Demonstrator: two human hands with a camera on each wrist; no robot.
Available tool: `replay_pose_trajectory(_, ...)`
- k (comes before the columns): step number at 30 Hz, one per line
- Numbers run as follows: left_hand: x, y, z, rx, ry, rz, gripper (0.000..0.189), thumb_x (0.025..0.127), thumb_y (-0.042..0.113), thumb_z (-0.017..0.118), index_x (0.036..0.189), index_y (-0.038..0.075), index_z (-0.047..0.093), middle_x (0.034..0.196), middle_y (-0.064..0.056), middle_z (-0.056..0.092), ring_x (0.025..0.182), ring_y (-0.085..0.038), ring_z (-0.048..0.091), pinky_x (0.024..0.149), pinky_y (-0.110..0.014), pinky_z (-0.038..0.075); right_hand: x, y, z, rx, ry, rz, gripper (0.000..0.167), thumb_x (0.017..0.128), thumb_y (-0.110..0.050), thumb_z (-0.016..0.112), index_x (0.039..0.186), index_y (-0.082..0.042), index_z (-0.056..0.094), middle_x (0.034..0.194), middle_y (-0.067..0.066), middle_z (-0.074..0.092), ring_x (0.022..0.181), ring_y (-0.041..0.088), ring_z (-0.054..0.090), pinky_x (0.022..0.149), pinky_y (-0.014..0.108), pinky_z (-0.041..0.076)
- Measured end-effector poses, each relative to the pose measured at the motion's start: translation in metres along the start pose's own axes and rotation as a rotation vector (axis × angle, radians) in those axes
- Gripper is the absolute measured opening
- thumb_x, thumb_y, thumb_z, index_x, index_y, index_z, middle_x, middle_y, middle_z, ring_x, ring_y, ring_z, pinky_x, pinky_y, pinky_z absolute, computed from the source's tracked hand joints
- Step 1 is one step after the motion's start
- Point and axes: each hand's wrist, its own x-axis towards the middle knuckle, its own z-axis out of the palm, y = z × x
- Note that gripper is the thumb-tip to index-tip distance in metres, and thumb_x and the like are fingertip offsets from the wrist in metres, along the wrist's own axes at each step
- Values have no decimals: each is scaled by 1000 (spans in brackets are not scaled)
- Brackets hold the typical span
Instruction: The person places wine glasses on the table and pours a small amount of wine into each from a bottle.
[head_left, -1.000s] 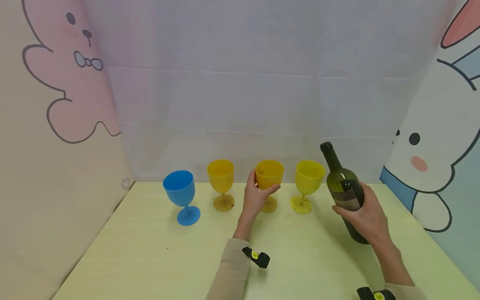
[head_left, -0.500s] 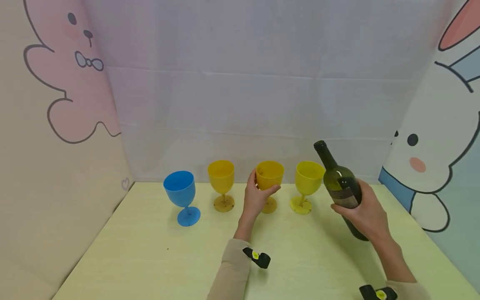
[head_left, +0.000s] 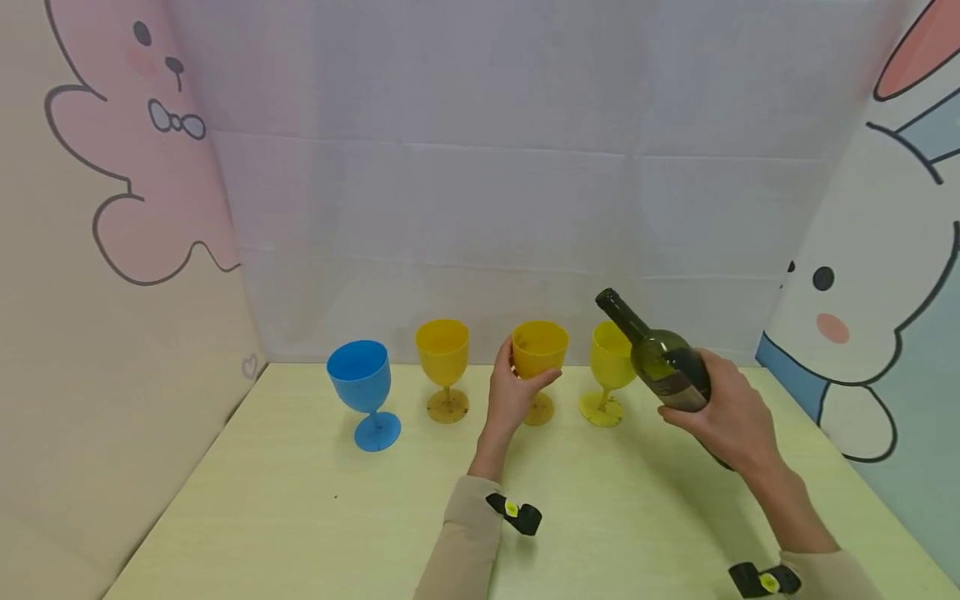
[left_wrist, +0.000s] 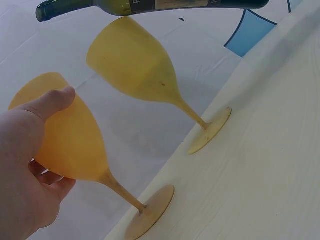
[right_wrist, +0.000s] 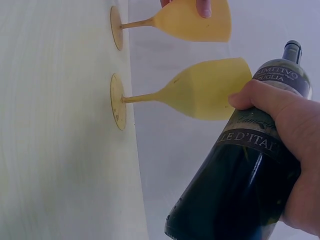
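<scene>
My left hand grips the bowl of an orange-yellow goblet, thumb in front and fingers round the far side; its foot rests on the table. My right hand holds a dark green wine bottle round its labelled body, tilted with the neck up and to the left. In the head view the bottle overlaps a lime-yellow goblet, which stands upright just right of the held goblet. The right wrist view shows the bottle's printed label beneath my thumb.
Another orange-yellow goblet stands left of my left hand, and a blue goblet is at the far left of the row. A white cloth hangs behind the pale table. Side walls carry cartoon drawings.
My right hand has tipped the bottle further left, its mouth passing from right of the lime-yellow goblet to above it and its base lifting. My left hand and the goblets stay put.
</scene>
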Motion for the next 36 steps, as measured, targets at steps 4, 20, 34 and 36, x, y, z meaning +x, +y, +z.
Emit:
replay_pose_trajectory(4, 0, -1, 0, 6, -1, 5, 88, 78, 35, 85, 150, 23, 38, 143, -1, 52, 127, -23, 53, 108, -47, 45, 1, -1, -1, -50, 11, -32, 89, 66, -31, 90, 137, 1, 47, 116, 26, 58, 90, 39, 57, 64, 51, 46)
replay_pose_trajectory(20, -1, 1, 0, 7, 10, -21, 89, 78, 33, 86, 151, 22, 37, 144, -3, 51, 124, -25, 54, 104, -46, 49, -1, -17, -1, -88, -83, -23, 93, 64, -38, 90, 137, -1, 46, 109, 25, 58, 83, 35, 56, 57, 42, 45)
replay_pose_trajectory(34, 0, -1, 0, -1, -7, -22, 89, 77, 34, 86, 151, 24, 37, 143, -1, 52, 124, -24, 54, 103, -47, 49, -2, -18, 7, -154, -68, -84, 89, 63, -38, 89, 134, 0, 49, 105, 24, 61, 79, 33, 57, 58, 42, 46)
replay_pose_trajectory(36, -1, -1, -1, -1, -6, -19, 88, 77, 34, 86, 150, 25, 38, 143, -1, 52, 124, -24, 54, 103, -47, 49, -1, -19, 6, -162, -71, -90, 89, 63, -38, 89, 133, 1, 49, 103, 24, 61, 78, 34, 57, 59, 44, 48)
